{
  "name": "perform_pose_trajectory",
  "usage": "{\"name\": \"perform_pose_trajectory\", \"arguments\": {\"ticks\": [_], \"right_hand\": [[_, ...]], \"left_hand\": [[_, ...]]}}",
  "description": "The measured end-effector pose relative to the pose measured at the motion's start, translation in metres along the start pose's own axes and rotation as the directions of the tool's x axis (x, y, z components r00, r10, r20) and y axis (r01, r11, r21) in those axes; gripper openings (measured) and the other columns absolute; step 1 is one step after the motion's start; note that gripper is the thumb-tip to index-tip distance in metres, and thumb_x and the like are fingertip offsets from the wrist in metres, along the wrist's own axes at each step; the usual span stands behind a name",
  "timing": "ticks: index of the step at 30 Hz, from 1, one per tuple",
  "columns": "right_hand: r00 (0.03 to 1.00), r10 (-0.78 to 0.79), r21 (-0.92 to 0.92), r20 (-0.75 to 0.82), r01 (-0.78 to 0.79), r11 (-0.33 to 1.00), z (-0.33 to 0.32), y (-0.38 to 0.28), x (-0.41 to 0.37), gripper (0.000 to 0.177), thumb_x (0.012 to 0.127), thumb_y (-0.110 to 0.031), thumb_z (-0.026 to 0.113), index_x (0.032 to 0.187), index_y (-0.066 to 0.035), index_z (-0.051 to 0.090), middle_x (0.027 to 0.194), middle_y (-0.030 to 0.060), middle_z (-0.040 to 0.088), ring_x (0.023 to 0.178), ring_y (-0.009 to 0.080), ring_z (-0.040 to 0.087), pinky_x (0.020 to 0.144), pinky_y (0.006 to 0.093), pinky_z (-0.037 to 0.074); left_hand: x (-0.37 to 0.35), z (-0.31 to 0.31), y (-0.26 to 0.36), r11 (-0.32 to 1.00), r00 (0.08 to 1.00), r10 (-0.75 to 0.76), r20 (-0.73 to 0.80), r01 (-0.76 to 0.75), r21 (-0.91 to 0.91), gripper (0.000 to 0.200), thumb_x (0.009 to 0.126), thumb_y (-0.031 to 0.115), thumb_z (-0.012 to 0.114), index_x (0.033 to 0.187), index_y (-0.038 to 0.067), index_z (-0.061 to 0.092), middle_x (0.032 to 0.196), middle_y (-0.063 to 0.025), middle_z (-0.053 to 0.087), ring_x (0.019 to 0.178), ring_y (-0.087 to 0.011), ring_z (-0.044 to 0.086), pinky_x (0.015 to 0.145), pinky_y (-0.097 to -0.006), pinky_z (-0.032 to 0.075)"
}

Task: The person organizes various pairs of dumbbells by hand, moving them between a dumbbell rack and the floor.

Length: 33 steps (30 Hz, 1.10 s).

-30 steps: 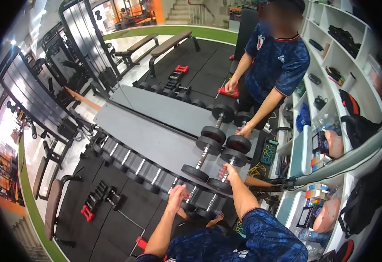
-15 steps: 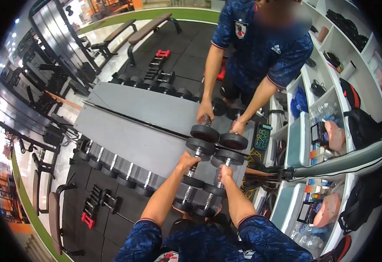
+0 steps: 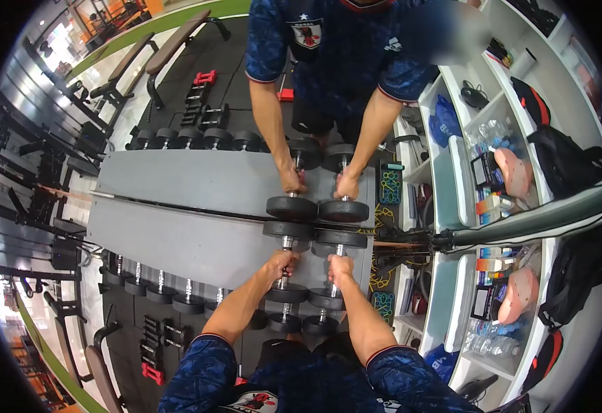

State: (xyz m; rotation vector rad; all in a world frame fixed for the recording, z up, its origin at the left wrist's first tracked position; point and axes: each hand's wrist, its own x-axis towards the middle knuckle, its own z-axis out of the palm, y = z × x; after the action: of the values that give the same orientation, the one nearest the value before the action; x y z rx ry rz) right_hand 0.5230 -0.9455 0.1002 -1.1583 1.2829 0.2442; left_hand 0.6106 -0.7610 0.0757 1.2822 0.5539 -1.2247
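Observation:
My left hand (image 3: 282, 265) is closed around the chrome handle of a dumbbell with black round heads (image 3: 287, 230). Beside it, my right hand (image 3: 340, 267) grips the handle of a matching dumbbell (image 3: 341, 239). Both dumbbells are side by side at the right end of a grey rack top (image 3: 177, 230), their far heads close to a mirror. Just nearer to me, another pair shows: a left dumbbell (image 3: 284, 322) and a right dumbbell (image 3: 320, 325). The mirror repeats my arms and the held dumbbells in a reflection (image 3: 322, 62).
Several dumbbells (image 3: 189, 299) line the rack's front at left. Small weights (image 3: 151, 344) lie on the black floor near a bench (image 3: 105, 372). To the right, white shelving (image 3: 466, 365) holds bottles, a pink object (image 3: 518, 296) and a black bag (image 3: 576, 275).
The camera view has turned and shifted, so the rack and reflection appear further left. My left fingers now wrap more fully around the handle; my right hand keeps its grip.

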Motion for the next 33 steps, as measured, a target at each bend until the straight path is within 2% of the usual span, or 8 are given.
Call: {"name": "perform_pose_trajectory", "arguments": {"ticks": [2,5,8,17,20,24,28,33], "right_hand": [[1.0,0.012,-0.003,-0.014,-0.012,1.0,-0.002,0.001,-0.001,0.012,0.073,-0.007,0.06,0.066,0.0,0.053,0.051,0.0062,0.046,0.037,0.0162,0.043,0.032,0.0337,0.033],[1.0,-0.009,-0.006,-0.021,0.009,1.0,-0.001,0.003,0.002,0.012,0.073,-0.007,0.06,0.068,0.002,0.054,0.053,0.0076,0.048,0.037,0.0172,0.044,0.031,0.0338,0.032],[0.998,-0.026,-0.041,-0.059,0.024,0.999,0.002,0.003,0.003,0.014,0.074,-0.006,0.058,0.064,0.0,0.051,0.052,0.0067,0.044,0.036,0.0154,0.038,0.033,0.0335,0.03],[0.999,-0.011,-0.035,-0.049,0.01,0.999,0.001,0.002,0.002,0.015,0.075,-0.006,0.058,0.063,0.0,0.051,0.051,0.0061,0.043,0.036,0.0157,0.038,0.033,0.0335,0.03],[0.999,-0.028,-0.038,-0.045,0.026,0.999,0.002,0.003,0.001,0.014,0.075,-0.006,0.058,0.064,-0.001,0.051,0.05,0.0057,0.043,0.036,0.016,0.038,0.033,0.0335,0.03],[0.998,-0.016,-0.037,-0.054,0.014,0.999,0.004,0.004,0.003,0.013,0.075,-0.007,0.058,0.065,-0.002,0.051,0.05,0.0052,0.042,0.035,0.016,0.038,0.032,0.0332,0.029],[0.998,-0.033,-0.039,-0.056,0.03,0.999,0.009,0.001,-0.005,0.012,0.074,-0.007,0.056,0.065,-0.003,0.049,0.049,0.0033,0.039,0.034,0.0147,0.035,0.031,0.0311,0.027],[0.983,-0.014,0.067,0.181,0.001,0.998,-0.002,0.004,0.014,0.019,0.074,-0.007,0.054,0.06,-0.01,0.042,0.046,-0.0006,0.031,0.034,0.0121,0.031,0.031,0.0298,0.026]], "left_hand": [[-0.001,0.002,-0.007,0.999,0.999,0.031,-0.034,-0.032,-0.016,0.02,0.08,0.013,0.064,0.066,0.009,0.05,0.05,0.0007,0.036,0.038,-0.0116,0.032,0.037,-0.0329,0.032],[-0.007,0.008,-0.003,0.999,0.992,0.034,-0.124,-0.03,0.029,0.018,0.079,0.009,0.062,0.066,0.008,0.05,0.05,0.0001,0.037,0.038,-0.0118,0.033,0.036,-0.0319,0.032],[-0.008,0.008,-0.005,0.999,0.995,0.052,-0.084,-0.052,0.009,0.02,0.082,0.009,0.057,0.065,0.011,0.048,0.049,0.0021,0.033,0.037,-0.0106,0.029,0.038,-0.0313,0.029],[-0.032,0.011,-0.003,0.992,0.993,0.087,-0.081,-0.094,-0.084,0.02,0.081,0.006,0.056,0.064,0.01,0.044,0.048,0.003,0.032,0.037,-0.0097,0.029,0.037,-0.0299,0.029],[-0.049,0.003,-0.011,0.971,0.988,0.139,-0.07,-0.15,-0.186,0.017,0.08,0.005,0.057,0.066,0.008,0.047,0.048,0.0028,0.034,0.036,-0.0098,0.032,0.037,-0.0292,0.031],[-0.098,0.002,-0.034,0.936,0.979,0.175,-0.105,-0.198,-0.292,0.025,0.08,0.004,0.057,0.062,0.012,0.041,0.048,0.0034,0.032,0.036,-0.0097,0.029,0.04,-0.0286,0.032],[-0.147,0.0,-0.082,0.871,0.967,0.25,-0.052,-0.248,-0.425,0.032,0.083,0.006,0.052,0.057,0.014,0.035,0.048,0.0038,0.026,0.04,-0.0113,0.029,0.045,-0.0299,0.032],[-0.202,0.017,-0.163,0.662,0.936,0.316,-0.156,-0.336,-0.67,0.032,0.084,0.003,0.049,0.058,0.016,0.035,0.046,0.0032,0.026,0.039,-0.0112,0.029,0.044,-0.0305,0.032]]}}
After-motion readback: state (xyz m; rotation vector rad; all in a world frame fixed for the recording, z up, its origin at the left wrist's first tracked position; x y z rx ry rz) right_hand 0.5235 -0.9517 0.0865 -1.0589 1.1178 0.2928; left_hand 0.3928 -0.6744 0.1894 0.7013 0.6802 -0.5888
